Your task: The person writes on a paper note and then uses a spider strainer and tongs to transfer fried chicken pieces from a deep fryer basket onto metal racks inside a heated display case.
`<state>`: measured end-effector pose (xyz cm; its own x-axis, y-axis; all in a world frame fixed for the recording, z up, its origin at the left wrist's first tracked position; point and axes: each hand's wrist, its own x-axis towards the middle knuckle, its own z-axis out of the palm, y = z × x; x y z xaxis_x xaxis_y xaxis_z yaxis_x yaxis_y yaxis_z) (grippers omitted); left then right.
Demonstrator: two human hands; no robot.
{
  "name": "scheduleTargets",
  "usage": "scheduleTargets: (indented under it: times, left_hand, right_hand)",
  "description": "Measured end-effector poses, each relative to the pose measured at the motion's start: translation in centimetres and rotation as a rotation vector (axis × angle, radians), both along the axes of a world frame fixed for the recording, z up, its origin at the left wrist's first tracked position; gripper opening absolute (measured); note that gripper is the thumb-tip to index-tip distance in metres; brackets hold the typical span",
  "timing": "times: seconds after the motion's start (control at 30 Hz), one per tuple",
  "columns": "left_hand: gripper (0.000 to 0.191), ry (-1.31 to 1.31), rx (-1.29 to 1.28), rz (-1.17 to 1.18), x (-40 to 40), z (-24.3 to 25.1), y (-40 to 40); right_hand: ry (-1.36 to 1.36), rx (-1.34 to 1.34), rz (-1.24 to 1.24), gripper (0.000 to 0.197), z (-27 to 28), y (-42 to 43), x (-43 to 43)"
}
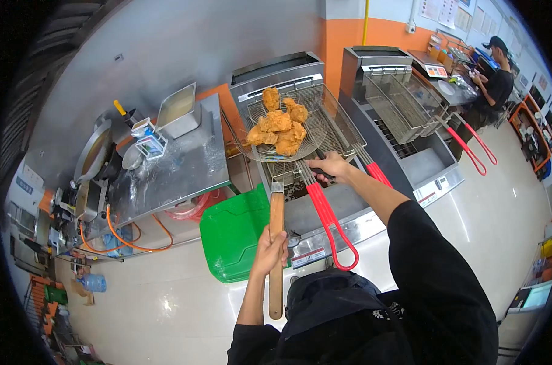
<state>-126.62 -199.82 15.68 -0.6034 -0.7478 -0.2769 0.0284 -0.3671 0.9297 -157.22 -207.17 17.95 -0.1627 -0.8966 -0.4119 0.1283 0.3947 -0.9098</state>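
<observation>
My left hand (270, 248) is closed around the wooden handle (276, 273) of a wire skimmer. Several pieces of golden fried chicken (283, 125) are heaped in the skimmer's wide mesh bowl (317, 146), above a steel deep fryer (362, 230). In my right hand (333, 166) is the black handle (320, 155) of a utensil whose far end is hidden around the skimmer. A wire fryer basket (342, 121) sits behind and under the skimmer. One red-coated basket handle (324, 212) passes between my hands, and another red handle (378, 174) shows beyond my right wrist.
To the right, a second fryer (433, 171) holds wire baskets (399, 105) with red handles jutting out. A co-worker (493, 82) stands at the far counter. On the left are a floury steel table (189, 159), a steel pan (180, 109) and a green lid (235, 232) below.
</observation>
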Motion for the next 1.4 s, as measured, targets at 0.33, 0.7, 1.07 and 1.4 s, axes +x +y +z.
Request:
scheduleTargets:
  times: [0.33, 0.7, 1.07, 1.4]
  left_hand:
    - [0.023, -0.052, -0.017, 0.019, -0.4, 2.0, -0.5]
    - [0.025, -0.016, -0.111, 0.019, -1.5, 5.7, -0.5]
    - [0.032, -0.034, -0.143, -0.195, 1.7, 14.9, 1.6]
    - [0.03, -0.026, -0.159, -0.605, 1.7, 18.2, 10.1]
  right_hand:
    - [-0.08, -0.112, -0.049, 0.041, -1.2, -0.3, 0.3]
    - [-0.153, -0.223, -0.162, 0.051, 3.3, -0.7, 0.8]
    - [-0.157, -0.294, -0.373, 0.044, 11.2, 7.7, 2.9]
    - [-0.048, -0.308, -0.748, 0.053, 14.6, 28.6, 4.2]
